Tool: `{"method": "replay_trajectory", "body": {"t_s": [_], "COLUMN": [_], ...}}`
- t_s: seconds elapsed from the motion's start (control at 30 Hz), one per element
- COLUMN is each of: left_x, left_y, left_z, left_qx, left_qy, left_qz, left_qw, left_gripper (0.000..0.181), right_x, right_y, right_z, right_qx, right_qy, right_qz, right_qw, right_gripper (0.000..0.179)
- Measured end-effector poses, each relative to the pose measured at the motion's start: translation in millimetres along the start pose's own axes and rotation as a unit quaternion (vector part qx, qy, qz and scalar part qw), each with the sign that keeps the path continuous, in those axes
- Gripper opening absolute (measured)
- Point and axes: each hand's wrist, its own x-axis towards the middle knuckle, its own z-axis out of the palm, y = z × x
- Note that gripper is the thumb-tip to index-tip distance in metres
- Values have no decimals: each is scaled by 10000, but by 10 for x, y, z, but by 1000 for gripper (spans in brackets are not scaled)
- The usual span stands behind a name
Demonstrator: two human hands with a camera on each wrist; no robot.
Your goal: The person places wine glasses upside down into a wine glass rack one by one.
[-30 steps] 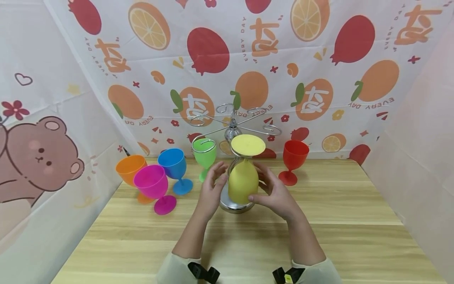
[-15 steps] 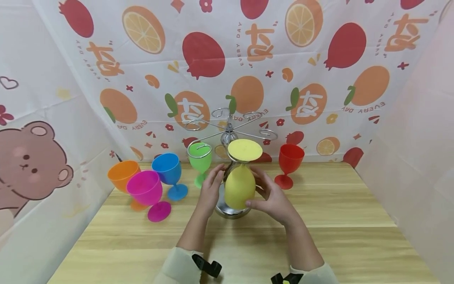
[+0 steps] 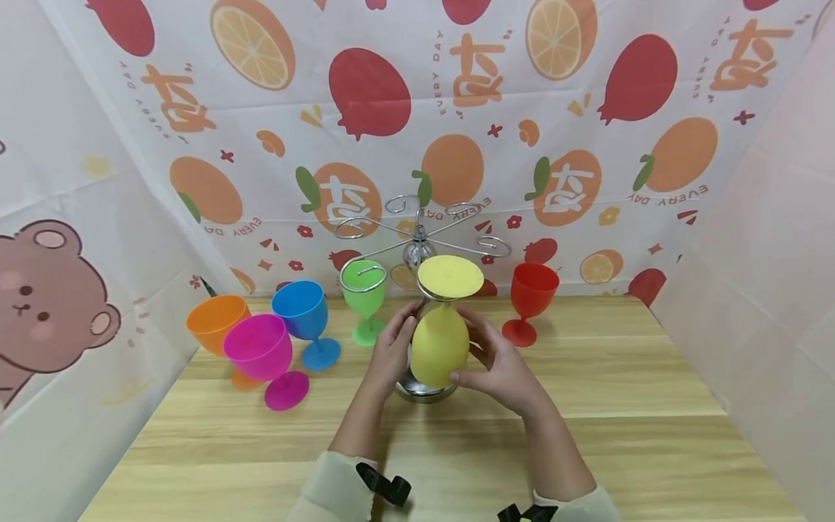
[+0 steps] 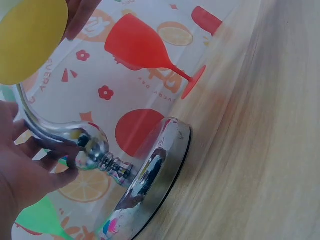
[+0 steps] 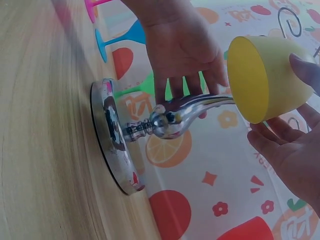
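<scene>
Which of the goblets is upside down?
The yellow goblet, gripped by the right hand, with its foot uppermost and mouth facing down; the orange, pink, blue, green and red goblets all stand upright on the table.

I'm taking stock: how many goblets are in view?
6: orange goblet, magenta goblet, blue goblet and green goblet left of the stand's post; red goblet right of it; yellow goblet upside down in front of it. None seems hidden.

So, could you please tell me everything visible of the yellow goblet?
The yellow goblet looks like smooth plastic: rounded bowl, narrow stem, flat round foot. It is upside down, mouth below, in front of the metal stand. The right hand grips the bowl; a wire loop passes under the foot, contact unclear.
</scene>
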Motion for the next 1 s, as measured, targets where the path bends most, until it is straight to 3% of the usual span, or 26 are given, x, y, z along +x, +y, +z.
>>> {"method": "replay_trajectory", "body": {"t_s": [0.13,0.73,0.97,1.0], "left_x": [-18,9,133,133], "left_y": [85,4,-311,-302], "left_z": [17,8,-7,-6], "left_qx": [17,347,372,337], "left_qy": [79,500,801,806], "left_qz": [84,-140,77,41], "left_qw": [9999,9980,9961,9962], "left_gripper": [44,37,32,33], "right_x": [9,-12,2,5], "right_y": [0,-37,-35,-37], "right_z": [5,88,85,84], "right_qx": [40,37,88,91], "right_qy": [1,95,80,82], "right_qz": [19,245,182,181], "right_qw": [10000,9996,9998,9998], "right_gripper": [90,90,88,88]}}
